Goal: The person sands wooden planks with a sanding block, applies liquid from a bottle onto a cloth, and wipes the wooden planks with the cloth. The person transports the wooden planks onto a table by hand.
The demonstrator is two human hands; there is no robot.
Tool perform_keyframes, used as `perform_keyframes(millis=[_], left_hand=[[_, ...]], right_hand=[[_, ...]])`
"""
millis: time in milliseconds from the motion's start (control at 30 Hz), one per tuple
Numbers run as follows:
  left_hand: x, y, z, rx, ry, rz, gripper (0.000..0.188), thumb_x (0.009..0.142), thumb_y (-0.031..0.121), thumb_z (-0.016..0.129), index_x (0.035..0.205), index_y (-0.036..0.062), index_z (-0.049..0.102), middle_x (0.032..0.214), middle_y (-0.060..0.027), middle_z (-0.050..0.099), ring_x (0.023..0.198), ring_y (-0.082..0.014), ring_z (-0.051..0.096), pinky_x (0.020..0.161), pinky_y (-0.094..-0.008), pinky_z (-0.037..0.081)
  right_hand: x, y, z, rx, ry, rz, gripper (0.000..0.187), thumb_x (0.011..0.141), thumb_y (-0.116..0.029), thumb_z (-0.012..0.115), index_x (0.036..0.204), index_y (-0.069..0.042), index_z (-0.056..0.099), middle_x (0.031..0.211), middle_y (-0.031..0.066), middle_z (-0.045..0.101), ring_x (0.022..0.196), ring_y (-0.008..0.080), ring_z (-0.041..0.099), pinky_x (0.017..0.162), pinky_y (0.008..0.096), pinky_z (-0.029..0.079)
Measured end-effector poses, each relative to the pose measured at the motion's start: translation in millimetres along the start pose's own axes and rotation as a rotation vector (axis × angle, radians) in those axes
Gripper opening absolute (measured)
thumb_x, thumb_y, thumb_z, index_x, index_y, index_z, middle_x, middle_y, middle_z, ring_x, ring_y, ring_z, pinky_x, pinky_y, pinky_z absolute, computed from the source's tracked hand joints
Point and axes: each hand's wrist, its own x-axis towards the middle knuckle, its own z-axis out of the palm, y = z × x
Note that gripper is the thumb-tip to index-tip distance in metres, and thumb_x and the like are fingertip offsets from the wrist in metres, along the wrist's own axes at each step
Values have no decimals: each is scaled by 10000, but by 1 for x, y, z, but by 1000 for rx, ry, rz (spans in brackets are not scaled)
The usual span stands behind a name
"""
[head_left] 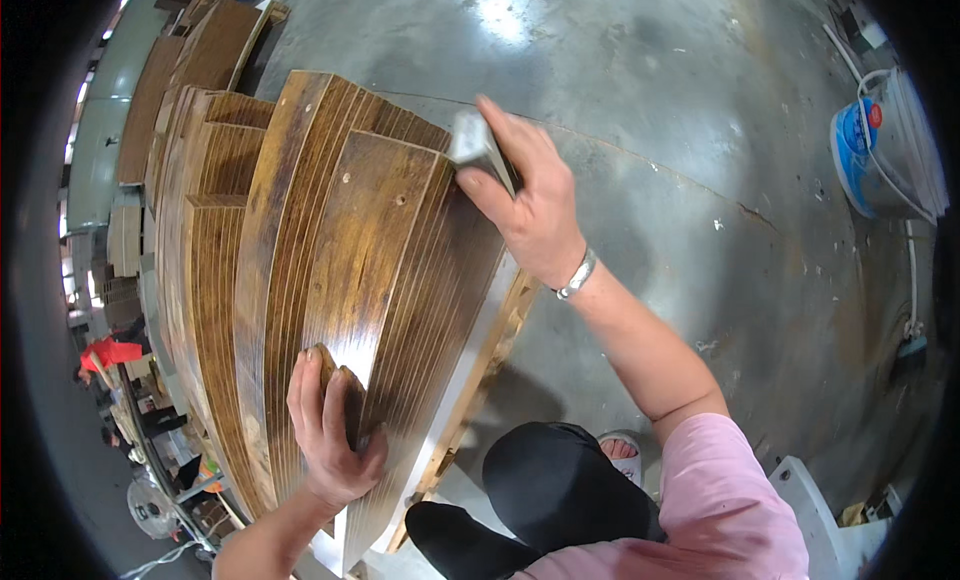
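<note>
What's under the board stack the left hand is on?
Along its right side, a white strip and pale wood show. The boards cover whatever lies further in.

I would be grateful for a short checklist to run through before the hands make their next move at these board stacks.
1. Grey block gripped: ok; the right hand holds it between thumb and fingers.
2. Grey block touching the nearest wood-grain board stack: cannot tell; it is at the stack's far right corner.
3. Left hand placed: ok; it curls around a dark brown piece over that stack.
4. Stack ends in line: not ok; the neighbouring stack reaches farther out.
5. Right wrist bare: not ok; it wears a silver bracelet.
6. Bucket out of the way: ok; it is well apart, at far right.
</note>
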Motion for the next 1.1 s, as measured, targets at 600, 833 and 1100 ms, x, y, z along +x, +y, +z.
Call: perform_keyframes(millis=[600,833,1100], left_hand=[[10,5,3,23,-10,0,720,605,81,600,1283,-54,402,1379,-344,312,1250,-542,331,1030,-587,281],[6,4,0,28,-23,-31,749,588,91,630,1290,-38,404,1372,-334,327,1236,-543,351,1012,-591,304],[3,-2,-1,-17,-45,-32,785,624,139,674,1339,6,377,1397,-309,313,1257,-519,336,995,-598,315]], right_hand=[[-7,84,-26,3,14,474,410,842,-267,644,1120,31,598,1030,166,665,914,237,624,851,321,482],[105,23,37,306,-754,303,458,801,-399,708,916,43,672,769,72,649,726,128,561,694,276,468],[119,44,30,359,-872,451,325,828,-353,687,777,-33,715,638,-47,578,578,37,473,508,241,401]])
